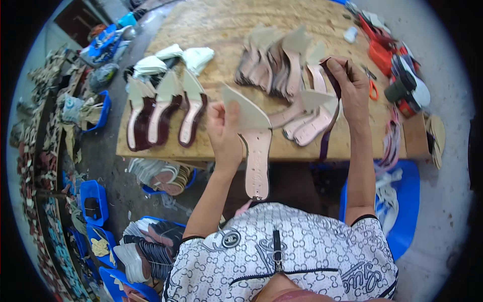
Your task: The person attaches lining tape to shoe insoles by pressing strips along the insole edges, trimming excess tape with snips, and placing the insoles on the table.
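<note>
My left hand (224, 132) grips a pointed shoe insole (255, 151), pink along its length with a pale grey toe, held over the near edge of the plywood table (221, 30). My right hand (352, 88) is raised over the table and pinches a dark maroon strap (332, 113) that hangs down past the edge. Between and beyond my hands lies a heap of similar pink insoles (287, 70) with grey pointed toes.
Three insoles with dark maroon edges (161, 108) lie side by side at the table's left, white pieces (171, 58) behind them. Red tools and orange scissors (373, 90) sit at the right. Blue bins (93, 201) of shoe parts crowd the floor left; a blue chair (407, 201) stands right.
</note>
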Demonstrator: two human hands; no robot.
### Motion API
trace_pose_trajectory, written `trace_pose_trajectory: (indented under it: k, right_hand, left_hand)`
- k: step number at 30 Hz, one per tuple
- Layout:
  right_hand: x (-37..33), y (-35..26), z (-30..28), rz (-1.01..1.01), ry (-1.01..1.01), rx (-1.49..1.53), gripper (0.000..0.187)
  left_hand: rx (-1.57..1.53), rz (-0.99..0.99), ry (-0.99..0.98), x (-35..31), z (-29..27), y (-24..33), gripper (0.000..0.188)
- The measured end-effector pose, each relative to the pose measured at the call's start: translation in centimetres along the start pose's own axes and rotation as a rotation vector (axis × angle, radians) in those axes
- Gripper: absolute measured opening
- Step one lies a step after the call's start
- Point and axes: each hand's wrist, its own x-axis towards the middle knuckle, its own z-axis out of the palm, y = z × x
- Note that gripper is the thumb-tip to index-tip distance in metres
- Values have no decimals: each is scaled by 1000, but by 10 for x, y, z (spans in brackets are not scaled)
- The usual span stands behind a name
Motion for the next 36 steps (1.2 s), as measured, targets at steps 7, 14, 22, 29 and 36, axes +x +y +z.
trace_pose_trajectory:
  k: [7, 14, 22, 29, 36]
  right_hand:
    - [-108, 0, 43, 627, 104, 580, 14]
    - [-138, 22, 29, 655, 298, 791, 9]
    - [-141, 41, 43, 614, 419, 890, 10]
    - [-134, 64, 33, 25, 192, -174, 14]
    - [-114, 45, -42, -87, 116, -362, 14]
  left_hand:
    - [-148, -322, 57, -28, 43, -37, 28]
    - [-31, -256, 6, -48, 60, -50, 29]
    - [85, -184, -16, -51, 67, -60, 29]
    - [110, -122, -30, -43, 75, -61, 22]
    - [375, -134, -527, -17, 82, -26, 30]
